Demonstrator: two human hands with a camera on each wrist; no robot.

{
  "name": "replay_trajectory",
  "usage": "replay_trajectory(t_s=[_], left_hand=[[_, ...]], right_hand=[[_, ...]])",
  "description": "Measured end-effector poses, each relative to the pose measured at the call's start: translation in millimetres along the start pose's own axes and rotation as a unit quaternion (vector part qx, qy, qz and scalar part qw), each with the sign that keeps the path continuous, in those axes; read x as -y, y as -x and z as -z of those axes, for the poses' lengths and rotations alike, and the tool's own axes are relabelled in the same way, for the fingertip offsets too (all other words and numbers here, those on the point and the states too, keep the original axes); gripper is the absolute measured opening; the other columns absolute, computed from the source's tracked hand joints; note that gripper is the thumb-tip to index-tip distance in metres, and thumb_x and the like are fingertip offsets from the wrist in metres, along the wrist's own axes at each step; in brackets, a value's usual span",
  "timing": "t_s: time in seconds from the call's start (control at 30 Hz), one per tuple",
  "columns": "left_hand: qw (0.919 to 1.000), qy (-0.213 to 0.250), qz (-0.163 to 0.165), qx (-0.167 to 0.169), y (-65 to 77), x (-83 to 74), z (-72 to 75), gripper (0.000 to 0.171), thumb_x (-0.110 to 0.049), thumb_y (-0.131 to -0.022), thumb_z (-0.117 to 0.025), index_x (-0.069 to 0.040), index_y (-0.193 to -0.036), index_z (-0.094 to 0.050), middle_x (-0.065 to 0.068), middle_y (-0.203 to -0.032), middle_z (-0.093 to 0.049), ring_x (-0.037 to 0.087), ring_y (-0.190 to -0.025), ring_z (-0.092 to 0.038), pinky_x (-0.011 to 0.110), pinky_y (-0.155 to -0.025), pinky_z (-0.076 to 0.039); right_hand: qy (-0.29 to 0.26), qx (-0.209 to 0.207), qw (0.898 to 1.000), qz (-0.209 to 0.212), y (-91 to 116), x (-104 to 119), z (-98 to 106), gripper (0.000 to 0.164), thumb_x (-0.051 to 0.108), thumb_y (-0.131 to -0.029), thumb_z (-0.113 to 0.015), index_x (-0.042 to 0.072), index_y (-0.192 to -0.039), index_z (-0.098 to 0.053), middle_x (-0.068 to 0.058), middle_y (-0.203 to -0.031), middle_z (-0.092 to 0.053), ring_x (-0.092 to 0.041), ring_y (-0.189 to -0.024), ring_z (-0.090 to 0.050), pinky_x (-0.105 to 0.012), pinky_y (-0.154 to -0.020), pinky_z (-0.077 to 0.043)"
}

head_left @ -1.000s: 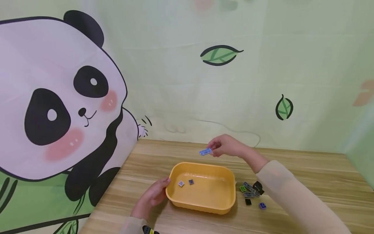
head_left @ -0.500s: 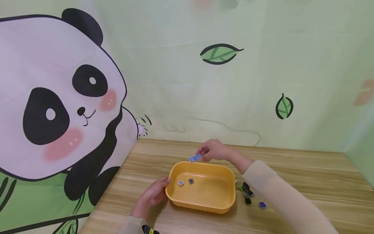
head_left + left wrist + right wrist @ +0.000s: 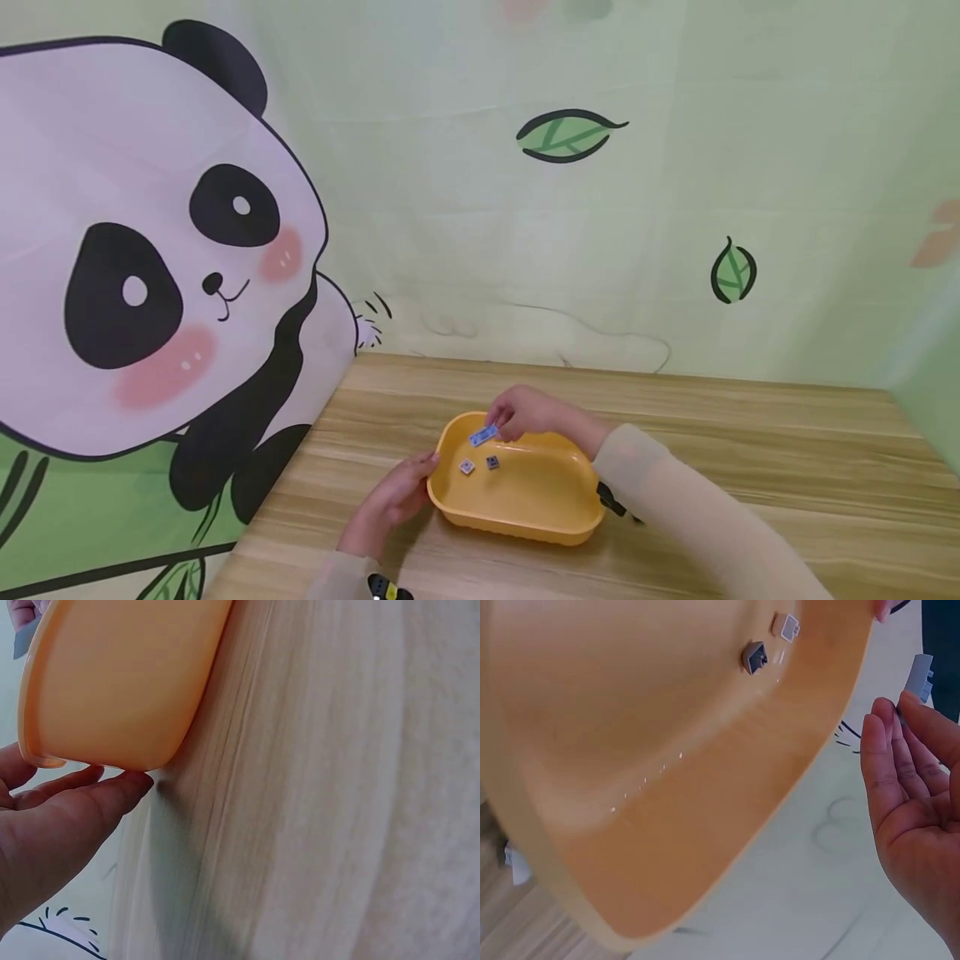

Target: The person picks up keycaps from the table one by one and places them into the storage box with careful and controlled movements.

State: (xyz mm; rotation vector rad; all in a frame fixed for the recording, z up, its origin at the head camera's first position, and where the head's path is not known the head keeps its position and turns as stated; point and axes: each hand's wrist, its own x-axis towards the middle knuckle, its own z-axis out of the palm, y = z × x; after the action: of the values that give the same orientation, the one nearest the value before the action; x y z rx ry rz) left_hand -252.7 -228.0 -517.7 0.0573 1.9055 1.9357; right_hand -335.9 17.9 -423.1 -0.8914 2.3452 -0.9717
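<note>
My right hand [image 3: 525, 413] pinches a narrow light-blue toy building brick [image 3: 483, 435] by one end between thumb and fingertips, over the far left part of the yellow plastic tub [image 3: 517, 530]. In the right wrist view, the brick [image 3: 919, 678] points away from the fingers, its studs to one side. My left hand [image 3: 395, 493] is at the tub's left end; in the left wrist view its fairly straight fingers [image 3: 112, 796] touch the outer wall. Inside the tub lie a small whitish brick [image 3: 467, 467] and a dark grey one [image 3: 492, 462].
Black pieces [image 3: 611, 500] show by the tub's right side, partly hidden under the right sleeve [image 3: 693, 492]. The wooden table [image 3: 810, 450] reaches back to a pale green wall cloth [image 3: 450, 208] printed with a panda and leaves.
My right hand has moved left and down with the light-blue brick, from behind the tub to over it. The sleeve now covers most loose pieces on the right. The left hand stays put.
</note>
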Motion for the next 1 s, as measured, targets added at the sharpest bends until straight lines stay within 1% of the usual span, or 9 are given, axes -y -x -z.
replay_trajectory(t_s=[0.13,0.27,0.37,0.5,0.63,0.73,0.83,1.0], left_hand=[[1.0000,0.004,0.000,-0.004,-0.6,0.1,-0.4,0.061,-0.022,-0.113,-0.027,0.016,-0.157,-0.008,0.037,-0.164,-0.019,0.035,-0.147,-0.035,0.045,-0.121,-0.036],[0.9999,0.009,-0.002,-0.010,-0.4,0.0,0.0,0.061,-0.021,-0.112,-0.028,0.016,-0.157,-0.009,0.037,-0.163,-0.020,0.030,-0.143,-0.040,0.038,-0.115,-0.041],[0.9999,0.006,0.000,-0.010,-0.2,0.2,0.8,0.061,-0.021,-0.112,-0.029,0.015,-0.157,-0.009,0.036,-0.164,-0.020,0.029,-0.142,-0.041,0.037,-0.114,-0.042],[1.0000,0.000,0.002,-0.003,0.4,0.6,1.1,0.061,-0.022,-0.113,-0.028,0.014,-0.158,-0.009,0.035,-0.164,-0.020,0.029,-0.143,-0.041,0.038,-0.116,-0.042],[1.0000,-0.003,-0.002,0.002,0.8,1.4,1.6,0.061,-0.023,-0.113,-0.028,0.014,-0.158,-0.010,0.035,-0.164,-0.021,0.026,-0.141,-0.043,0.033,-0.111,-0.044],[1.0000,-0.004,-0.004,0.001,2.0,2.0,2.0,0.061,-0.023,-0.113,-0.028,0.014,-0.158,-0.011,0.035,-0.164,-0.021,0.026,-0.142,-0.042,0.032,-0.111,-0.043],[1.0000,-0.006,-0.007,0.003,2.6,2.0,2.2,0.059,-0.022,-0.112,-0.027,0.015,-0.157,-0.013,0.035,-0.164,-0.022,0.028,-0.143,-0.041,0.033,-0.112,-0.042],[1.0000,-0.003,-0.004,-0.001,2.2,1.3,2.1,0.059,-0.022,-0.112,-0.027,0.014,-0.158,-0.012,0.034,-0.164,-0.021,0.030,-0.145,-0.039,0.034,-0.113,-0.043]], right_hand=[[0.001,0.010,1.000,-0.001,-4.7,-0.4,-6.1,0.024,-0.004,-0.087,-0.070,-0.006,-0.111,-0.071,-0.015,-0.094,-0.077,-0.007,-0.073,-0.064,-0.021,-0.070,-0.058],[0.015,0.020,1.000,0.006,-7.3,1.9,-13.3,0.023,-0.004,-0.086,-0.070,-0.006,-0.110,-0.071,-0.015,-0.093,-0.077,-0.006,-0.069,-0.062,-0.020,-0.067,-0.057],[0.023,0.026,0.999,0.004,-8.8,2.1,-19.9,0.022,-0.004,-0.086,-0.070,-0.004,-0.108,-0.071,-0.013,-0.091,-0.076,-0.006,-0.068,-0.060,-0.019,-0.065,-0.054],[0.025,0.040,0.999,-0.002,-11.1,0.9,-28.3,0.020,-0.004,-0.087,-0.071,-0.003,-0.108,-0.071,-0.011,-0.089,-0.074,-0.005,-0.069,-0.059,-0.018,-0.065,-0.052],[0.034,0.049,0.998,0.009,-12.9,2.9,-35.0,0.020,-0.005,-0.086,-0.071,-0.004,-0.106,-0.071,-0.012,-0.088,-0.075,-0.004,-0.067,-0.058,-0.017,-0.063,-0.052],[0.052,0.055,0.997,0.019,-14.0,5.6,-39.6,0.019,-0.006,-0.085,-0.071,-0.004,-0.104,-0.072,-0.011,-0.086,-0.074,-0.004,-0.065,-0.055,-0.016,-0.060,-0.049],[0.059,0.065,0.996,0.020,-15.6,7.0,-43.8,0.019,-0.007,-0.085,-0.070,-0.004,-0.104,-0.073,-0.009,-0.084,-0.073,-0.004,-0.064,-0.055,-0.015,-0.058,-0.048],[0.054,0.070,0.996,0.008,-21.2,3.9,-50.8,0.017,-0.009,-0.086,-0.068,-0.004,-0.102,-0.073,-0.008,-0.080,-0.071,-0.006,-0.063,-0.056,-0.017,-0.058,-0.050]])
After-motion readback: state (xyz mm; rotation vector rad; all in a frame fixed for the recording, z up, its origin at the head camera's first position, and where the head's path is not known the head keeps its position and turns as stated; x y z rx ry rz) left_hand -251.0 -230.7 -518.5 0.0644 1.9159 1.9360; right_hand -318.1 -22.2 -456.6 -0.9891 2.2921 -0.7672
